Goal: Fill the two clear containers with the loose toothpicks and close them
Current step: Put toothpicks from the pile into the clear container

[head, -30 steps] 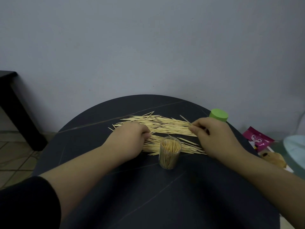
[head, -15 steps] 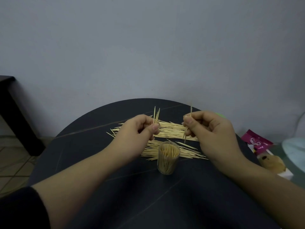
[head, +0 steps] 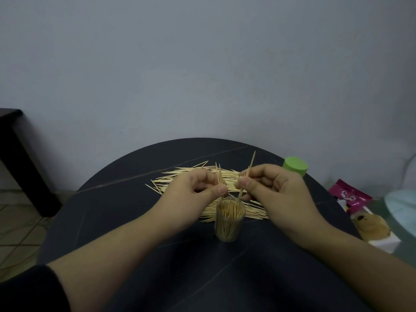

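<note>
A clear container, open and packed with upright toothpicks, stands mid-table. Behind it lies a spread pile of loose toothpicks. My left hand pinches a few toothpicks upright just above the container's left rim. My right hand pinches a few more, tilted, their lower tips at the container's mouth. A green lid sits at the far right of the table, partly behind my right hand; what is under it is hidden.
The round black table ends close behind the pile, near a grey wall. To the right lie a pink packet, a wrapped snack and a pale blue object. A dark table leg stands at left.
Both hands lifted from the pile holding toothpicks, then came together and lowered toward the container's mouth. The camera tilted so the green lid shows again.
</note>
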